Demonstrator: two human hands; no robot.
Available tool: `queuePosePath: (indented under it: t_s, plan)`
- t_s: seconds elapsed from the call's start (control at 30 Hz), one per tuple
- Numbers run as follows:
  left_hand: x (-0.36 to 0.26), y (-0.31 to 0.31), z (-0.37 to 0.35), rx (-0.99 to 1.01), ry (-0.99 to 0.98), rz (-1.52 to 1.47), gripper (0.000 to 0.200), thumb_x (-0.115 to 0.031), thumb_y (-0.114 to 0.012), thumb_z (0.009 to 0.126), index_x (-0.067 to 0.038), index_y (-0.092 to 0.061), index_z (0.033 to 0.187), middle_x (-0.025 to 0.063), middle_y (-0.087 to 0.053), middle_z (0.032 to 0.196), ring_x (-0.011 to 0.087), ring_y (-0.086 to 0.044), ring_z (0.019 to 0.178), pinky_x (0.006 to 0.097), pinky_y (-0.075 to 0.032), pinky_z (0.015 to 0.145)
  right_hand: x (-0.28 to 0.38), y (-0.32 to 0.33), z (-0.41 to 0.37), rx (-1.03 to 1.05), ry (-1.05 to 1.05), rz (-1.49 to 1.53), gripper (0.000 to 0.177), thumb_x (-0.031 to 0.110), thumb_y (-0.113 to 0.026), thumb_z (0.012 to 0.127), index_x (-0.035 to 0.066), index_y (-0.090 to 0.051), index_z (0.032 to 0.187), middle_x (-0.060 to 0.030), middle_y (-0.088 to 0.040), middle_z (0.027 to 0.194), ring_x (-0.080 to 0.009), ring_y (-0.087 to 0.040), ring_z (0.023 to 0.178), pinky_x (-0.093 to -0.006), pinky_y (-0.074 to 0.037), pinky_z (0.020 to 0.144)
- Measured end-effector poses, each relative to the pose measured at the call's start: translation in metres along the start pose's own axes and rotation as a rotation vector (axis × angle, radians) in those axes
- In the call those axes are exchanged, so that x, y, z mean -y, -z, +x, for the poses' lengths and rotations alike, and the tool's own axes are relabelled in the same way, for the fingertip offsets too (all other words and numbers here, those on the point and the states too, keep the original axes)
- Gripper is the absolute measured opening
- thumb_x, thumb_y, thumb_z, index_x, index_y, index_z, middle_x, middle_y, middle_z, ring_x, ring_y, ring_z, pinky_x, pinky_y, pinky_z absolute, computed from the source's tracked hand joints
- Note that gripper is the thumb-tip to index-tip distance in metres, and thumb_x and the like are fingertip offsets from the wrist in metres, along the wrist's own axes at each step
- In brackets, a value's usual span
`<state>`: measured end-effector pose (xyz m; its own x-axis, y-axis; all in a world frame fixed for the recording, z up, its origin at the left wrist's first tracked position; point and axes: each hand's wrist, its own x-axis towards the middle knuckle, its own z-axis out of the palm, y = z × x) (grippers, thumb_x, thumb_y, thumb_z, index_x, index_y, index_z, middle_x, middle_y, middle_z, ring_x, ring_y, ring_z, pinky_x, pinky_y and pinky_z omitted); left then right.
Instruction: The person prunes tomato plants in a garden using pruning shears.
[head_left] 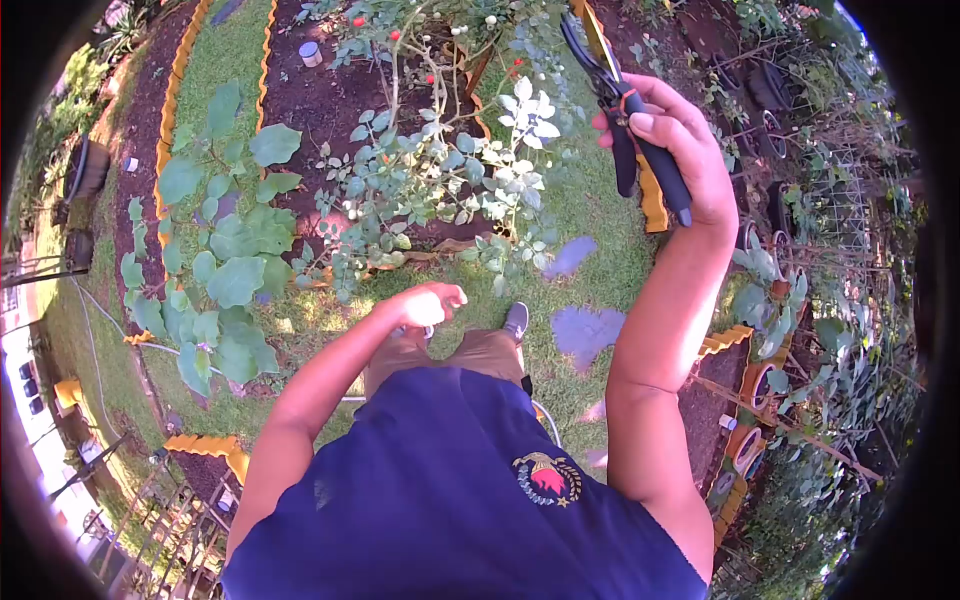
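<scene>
My right hand [672, 135], raised at the upper right, holds black-handled pruning shears [625, 120] with their blades pointing up and to the left. My left hand [430, 303] hangs in front of my body with its fingers curled, below a leafy tomato plant [430, 170]; whether anything small is inside them I cannot make out. Small red fruits [395, 35] show near the top of the plant. The hand and the leaves look apart.
A broad-leaved plant [235, 250] grows at the left. Wavy yellow edging [168, 130] borders the soil beds. Purple stepping stones [585, 335] lie in the grass [520, 370] by my feet. Pots [745, 445] and dense plants line the right side.
</scene>
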<state>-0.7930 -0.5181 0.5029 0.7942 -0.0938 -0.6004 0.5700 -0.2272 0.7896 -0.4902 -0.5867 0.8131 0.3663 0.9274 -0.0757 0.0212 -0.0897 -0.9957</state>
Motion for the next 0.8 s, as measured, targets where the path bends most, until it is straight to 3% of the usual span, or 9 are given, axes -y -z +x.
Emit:
queuePosePath:
  t_s: [0.07, 0.13, 0.27, 0.4, 0.5, 0.57, 0.63, 0.73, 0.8]
  plan:
    - [0.058, -0.021, 0.012, -0.272, 0.024, -0.067, 0.038, -0.006, -0.058, 0.085, -0.002, -0.061, 0.123, 0.0112, -0.069, 0.113, 0.0212, -0.067, 0.100, 0.0358, -0.052, 0.093, -0.044, 0.033, -0.027, 0.090, -0.107, 0.084, 0.049, 0.015, -0.065, 0.086, -0.002, -0.055, 0.131, -0.0144, -0.070, 0.101, -0.0175, -0.066, 0.091, -0.0312, -0.053, 0.082]
    - [0.095, -0.038, 0.033, -0.542, 0.084, -0.399, 0.037, -0.006, -0.057, 0.090, -0.004, -0.059, 0.127, 0.0091, -0.068, 0.111, 0.0192, -0.068, 0.097, 0.0343, -0.053, 0.087, -0.095, 0.065, -0.053, 0.184, -0.221, 0.185, 0.050, 0.014, -0.065, 0.086, -0.001, -0.054, 0.133, -0.0138, -0.069, 0.103, -0.0175, -0.066, 0.091, -0.0318, -0.054, 0.083]
    - [0.092, -0.044, 0.081, -1.008, 0.177, -0.754, 0.034, -0.015, -0.064, 0.097, -0.005, -0.057, 0.129, 0.0069, -0.069, 0.112, 0.0139, -0.068, 0.083, 0.0297, -0.052, 0.071, -0.204, 0.118, -0.099, 0.273, -0.400, 0.355, 0.048, 0.013, -0.065, 0.088, 0.000, -0.054, 0.133, -0.0116, -0.068, 0.104, -0.0173, -0.065, 0.091, -0.0322, -0.053, 0.083]
    - [0.110, -0.038, 0.137, -1.372, 0.156, -0.918, 0.038, -0.022, -0.067, 0.097, -0.010, -0.057, 0.131, 0.0013, -0.067, 0.107, 0.0122, -0.067, 0.091, 0.0269, -0.056, 0.067, -0.285, 0.162, -0.137, 0.172, -0.633, 0.483, 0.049, 0.015, -0.065, 0.091, -0.001, -0.050, 0.135, -0.0139, -0.068, 0.105, -0.0207, -0.068, 0.095, -0.0356, -0.054, 0.087]
    - [0.096, -0.026, 0.162, -1.524, 0.056, -0.929, 0.037, -0.023, -0.067, 0.097, -0.010, -0.053, 0.128, 0.0052, -0.066, 0.110, 0.0166, -0.069, 0.088, 0.0303, -0.057, 0.068, -0.335, 0.187, -0.158, 0.111, -0.756, 0.655, 0.057, 0.017, -0.066, 0.091, -0.002, -0.044, 0.139, -0.0180, -0.068, 0.110, -0.0227, -0.067, 0.098, -0.0369, -0.055, 0.089]
    - [0.152, -0.014, 0.172, -1.511, 0.084, -1.043, 0.031, -0.018, -0.064, 0.098, -0.013, -0.049, 0.125, 0.0104, -0.065, 0.113, 0.0272, -0.071, 0.099, 0.0392, -0.061, 0.075, -0.355, 0.195, -0.160, 0.061, -0.796, 0.737, 0.058, 0.017, -0.067, 0.090, -0.002, -0.043, 0.139, -0.0183, -0.067, 0.111, -0.0229, -0.067, 0.099, -0.0369, -0.055, 0.089]
    - [0.140, -0.012, 0.173, -1.527, -0.034, -1.028, 0.026, -0.012, -0.070, 0.092, -0.011, -0.053, 0.111, 0.0061, -0.063, 0.090, 0.0282, -0.073, 0.081, 0.0348, -0.059, 0.068, -0.384, 0.199, -0.157, 0.119, -0.769, 0.750, 0.061, 0.017, -0.069, 0.090, -0.002, -0.042, 0.141, -0.0160, -0.066, 0.116, -0.0217, -0.065, 0.105, -0.0357, -0.052, 0.094]
    - [0.153, 0.001, 0.171, -1.541, -0.030, -0.954, 0.038, -0.010, -0.059, 0.099, -0.017, -0.048, 0.135, 0.0140, -0.064, 0.124, 0.0302, -0.072, 0.096, 0.0392, -0.063, 0.073, -0.404, 0.194, -0.136, 0.211, -0.712, 0.767, 0.063, 0.017, -0.068, 0.090, -0.003, -0.040, 0.143, -0.0139, -0.064, 0.121, -0.0201, -0.062, 0.111, -0.0347, -0.048, 0.098]
    - [0.165, 0.014, 0.159, -1.350, -0.223, -1.242, 0.039, -0.010, -0.058, 0.100, -0.016, -0.048, 0.138, 0.0092, -0.064, 0.119, 0.0281, -0.070, 0.100, 0.0382, -0.062, 0.074, -0.411, 0.186, -0.113, 0.259, -0.684, 0.800, 0.061, 0.019, -0.065, 0.091, -0.003, -0.041, 0.143, -0.0191, -0.063, 0.125, -0.0253, -0.063, 0.113, -0.0379, -0.048, 0.101]
